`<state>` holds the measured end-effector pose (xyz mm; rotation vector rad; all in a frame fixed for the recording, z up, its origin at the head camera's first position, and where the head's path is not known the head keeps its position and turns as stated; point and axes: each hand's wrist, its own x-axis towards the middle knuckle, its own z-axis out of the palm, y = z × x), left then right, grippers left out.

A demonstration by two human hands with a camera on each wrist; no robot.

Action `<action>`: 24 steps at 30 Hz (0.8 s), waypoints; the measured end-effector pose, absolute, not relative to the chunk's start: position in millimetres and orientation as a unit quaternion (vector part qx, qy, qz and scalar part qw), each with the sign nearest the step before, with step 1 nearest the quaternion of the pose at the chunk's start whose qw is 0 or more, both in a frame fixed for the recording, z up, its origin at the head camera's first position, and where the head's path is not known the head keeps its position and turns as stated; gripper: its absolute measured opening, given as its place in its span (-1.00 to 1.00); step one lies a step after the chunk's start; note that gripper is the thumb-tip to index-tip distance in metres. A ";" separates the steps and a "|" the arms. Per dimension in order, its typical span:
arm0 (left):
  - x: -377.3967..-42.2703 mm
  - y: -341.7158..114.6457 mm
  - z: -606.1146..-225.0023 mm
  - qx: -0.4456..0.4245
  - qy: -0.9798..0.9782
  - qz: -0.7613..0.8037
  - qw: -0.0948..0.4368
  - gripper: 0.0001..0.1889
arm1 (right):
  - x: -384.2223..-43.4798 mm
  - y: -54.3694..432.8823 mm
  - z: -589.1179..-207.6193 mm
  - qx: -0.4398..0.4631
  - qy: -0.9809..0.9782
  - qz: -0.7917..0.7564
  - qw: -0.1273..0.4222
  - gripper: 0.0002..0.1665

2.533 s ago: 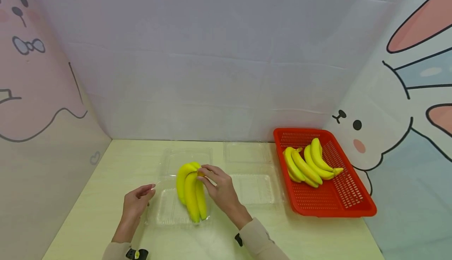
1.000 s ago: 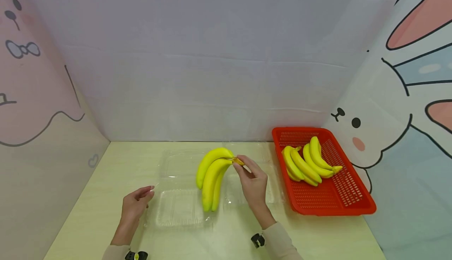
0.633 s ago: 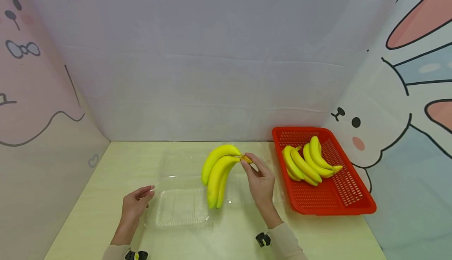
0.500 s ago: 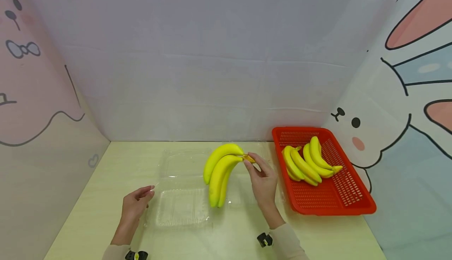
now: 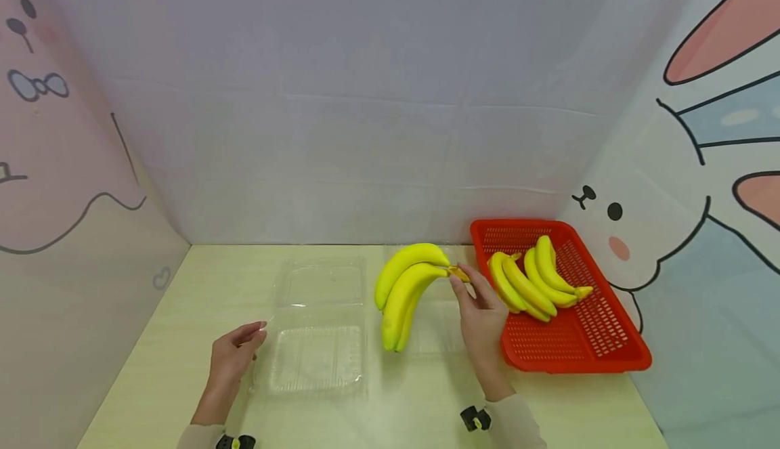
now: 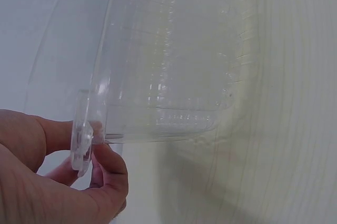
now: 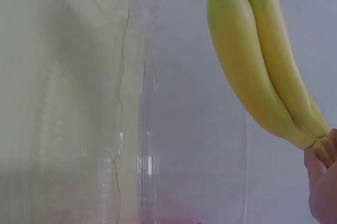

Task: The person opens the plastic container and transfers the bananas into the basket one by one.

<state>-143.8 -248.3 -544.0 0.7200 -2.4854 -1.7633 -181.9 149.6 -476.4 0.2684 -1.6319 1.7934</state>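
A bunch of bananas [image 5: 405, 293] hangs above the right-hand clear plastic container [image 5: 432, 330], partly covering it in the head view. Its stem is pinched between the thumb and fingers of my right hand [image 5: 484, 320]; the right wrist view shows the bananas [image 7: 253, 55] pointing up and away from that grip. My left hand [image 5: 231, 357] pinches the rim of the left clear plastic container [image 5: 313, 361], whose lid lies folded back behind it. In the left wrist view the thumb and fingers close on the container's edge [image 6: 83, 139].
To the right stands a red plastic basket [image 5: 560, 347] with two banana bunches [image 5: 524, 286] inside. A pale wood table [image 5: 158, 381] lies under everything. White curtain [image 5: 365, 131] and printed side panels [image 5: 646, 252] enclose the table.
My right hand has lifted the banana bunch from over the left container and carried it right, above the right container. My left hand has stayed at the left container's rim.
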 end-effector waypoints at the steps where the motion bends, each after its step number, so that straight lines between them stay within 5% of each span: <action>1: -143.6 -248.3 -543.9 0.230 -0.794 -0.563 0.005 -0.63 | -181.3 152.0 -475.6 0.102 -0.629 0.687 0.349 -0.65; 24: -142.9 -246.3 -552.0 0.232 -0.791 -0.566 0.003 -0.64 | -173.3 198.1 -467.1 0.045 -0.576 0.709 0.404 -0.67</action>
